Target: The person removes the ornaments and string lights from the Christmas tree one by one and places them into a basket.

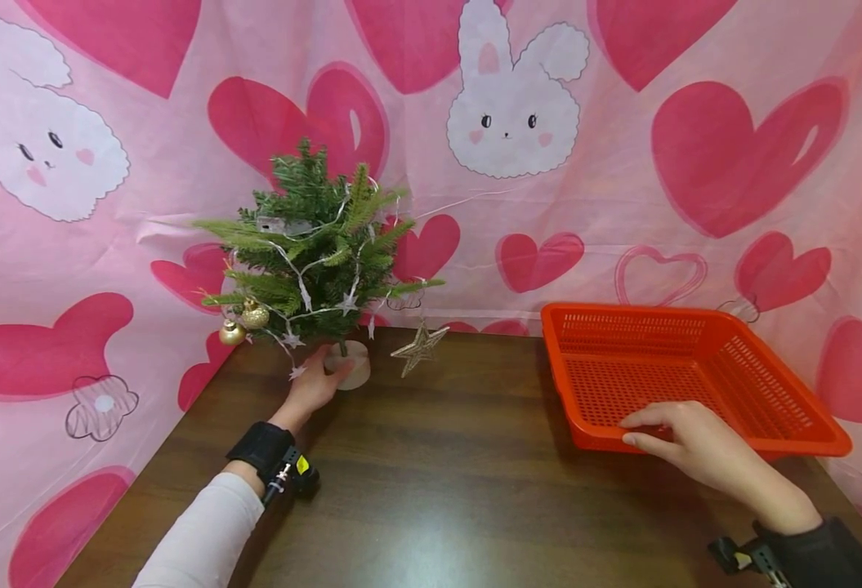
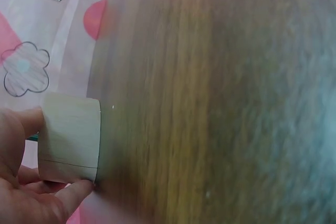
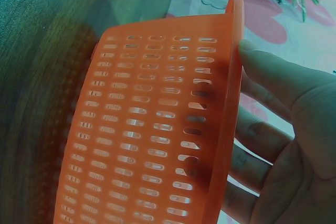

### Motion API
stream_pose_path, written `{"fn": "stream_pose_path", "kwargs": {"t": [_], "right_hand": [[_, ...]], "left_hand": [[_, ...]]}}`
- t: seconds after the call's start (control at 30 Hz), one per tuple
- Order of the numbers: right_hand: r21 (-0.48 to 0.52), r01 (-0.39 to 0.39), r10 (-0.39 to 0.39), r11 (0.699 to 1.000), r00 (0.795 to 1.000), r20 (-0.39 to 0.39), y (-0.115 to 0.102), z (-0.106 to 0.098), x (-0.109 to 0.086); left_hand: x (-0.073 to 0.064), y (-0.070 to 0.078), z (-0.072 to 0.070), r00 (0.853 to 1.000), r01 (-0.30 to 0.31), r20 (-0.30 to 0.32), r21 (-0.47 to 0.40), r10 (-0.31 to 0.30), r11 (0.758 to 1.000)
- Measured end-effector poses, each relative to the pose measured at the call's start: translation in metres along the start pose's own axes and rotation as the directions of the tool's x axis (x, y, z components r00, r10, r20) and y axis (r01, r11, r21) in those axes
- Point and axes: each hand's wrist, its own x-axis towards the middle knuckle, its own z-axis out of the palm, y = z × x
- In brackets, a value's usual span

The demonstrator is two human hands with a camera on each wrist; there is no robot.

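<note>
My left hand (image 1: pixel 313 386) grips the round pale wooden base (image 1: pixel 358 367) of a small artificial Christmas tree (image 1: pixel 320 245) at the left back of the table. In the left wrist view, thumb and fingers bracket this wooden base (image 2: pixel 71 135). A garland with pale stars winds through the branches. Two gold balls (image 1: pixel 256 315) hang on the left side, a glittery gold star (image 1: pixel 421 348) on the right. At the right, my right hand (image 1: pixel 706 453) holds the near rim of an orange-red plastic basket (image 1: pixel 600 438). The right wrist view shows the thumb (image 3: pixel 257 59) outside the rim, other fingers inside.
A brown wooden table (image 1: pixel 431 465) lies under everything. Behind it hangs a pink cloth (image 1: pixel 431 196) with hearts and rabbits, close to the tree and basket. The basket has slotted walls and a mesh floor (image 1: pixel 636 388).
</note>
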Motion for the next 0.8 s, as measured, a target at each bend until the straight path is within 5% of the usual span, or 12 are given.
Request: {"fn": "stream_pose_path", "kwargs": {"t": [0.8], "right_hand": [[0.005,-0.019,0.019,1.0,1.0,0.012,-0.003,-0.001,0.0]], "left_hand": [[0.001,0.021,0.024,0.996,-0.084,0.005,-0.016,0.084,0.996]]}}
